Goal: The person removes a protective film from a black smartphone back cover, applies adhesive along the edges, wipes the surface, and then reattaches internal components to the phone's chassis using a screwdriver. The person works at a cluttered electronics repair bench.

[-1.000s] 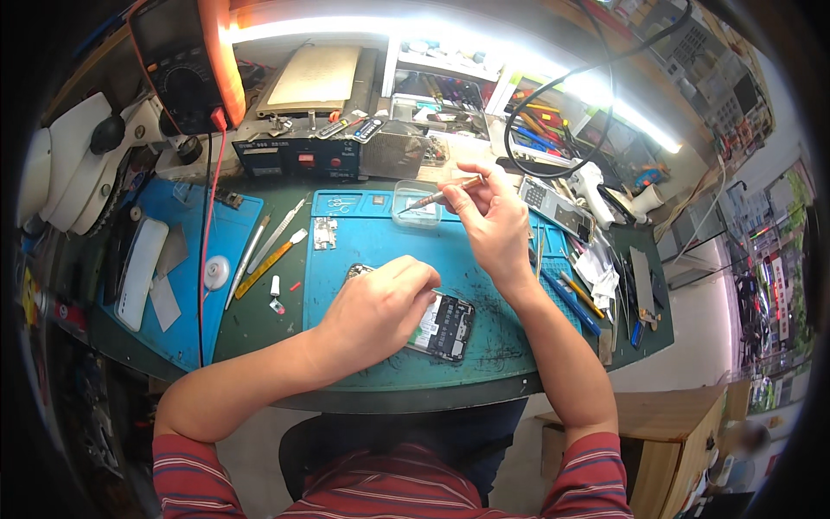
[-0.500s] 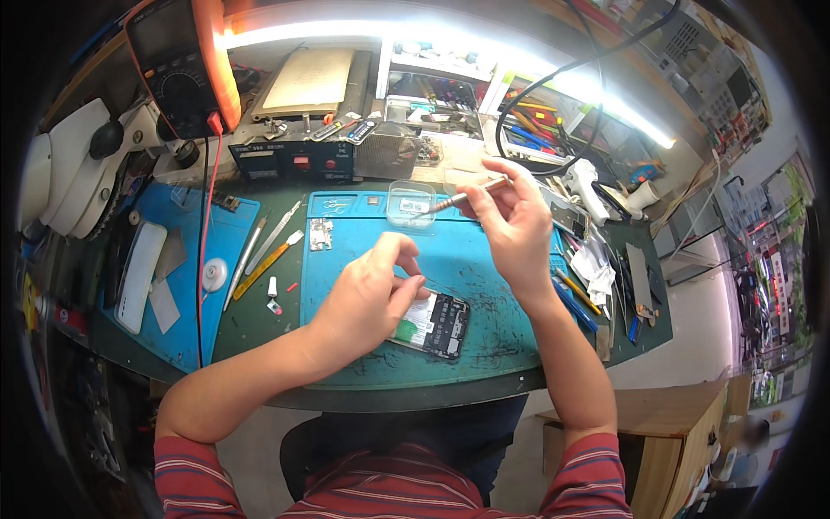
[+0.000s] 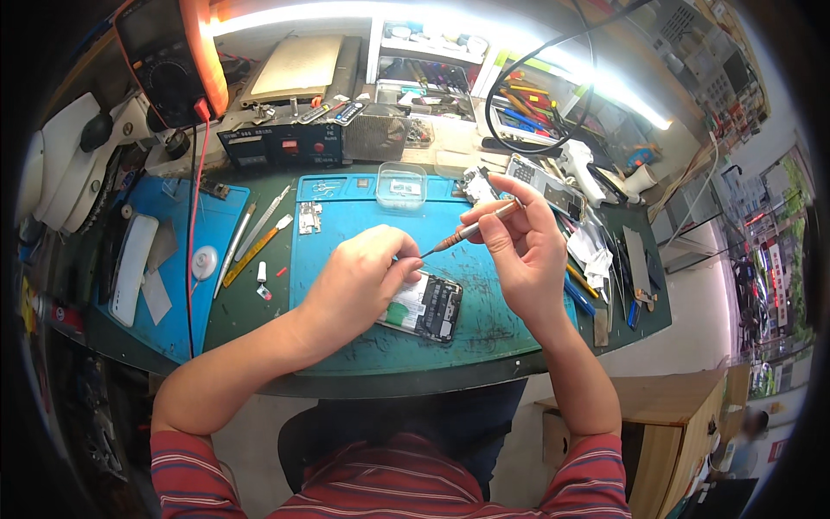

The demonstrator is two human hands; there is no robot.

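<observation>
My right hand (image 3: pixel 527 255) grips a slim screwdriver (image 3: pixel 458 234), slanted down to the left with its tip at the fingertips of my left hand (image 3: pixel 363 277). My left hand is closed just above an opened phone (image 3: pixel 430 309); what is between its fingertips is too small or hidden to make out. The phone lies on the blue silicone mat (image 3: pixel 337 346), its battery and dark inner parts showing. Beyond my hands are a clear plastic box (image 3: pixel 401 195) with small contents and a small circuit part (image 3: pixel 309 217).
A blue instrument box (image 3: pixel 281 147), a multimeter (image 3: pixel 158 65) and a microscope (image 3: pixel 73 160) stand at back left. A second blue mat (image 3: pixel 186 311) holds parts. Pens and tools (image 3: pixel 588 303) lie at right, below a looped black cable. A blurred person (image 3: pixel 743 450) is at far lower right.
The screwdriver in my right hand has swung from over the plastic box down to my left fingertips. My left hand has shifted a little left and up, its fingers drawn together.
</observation>
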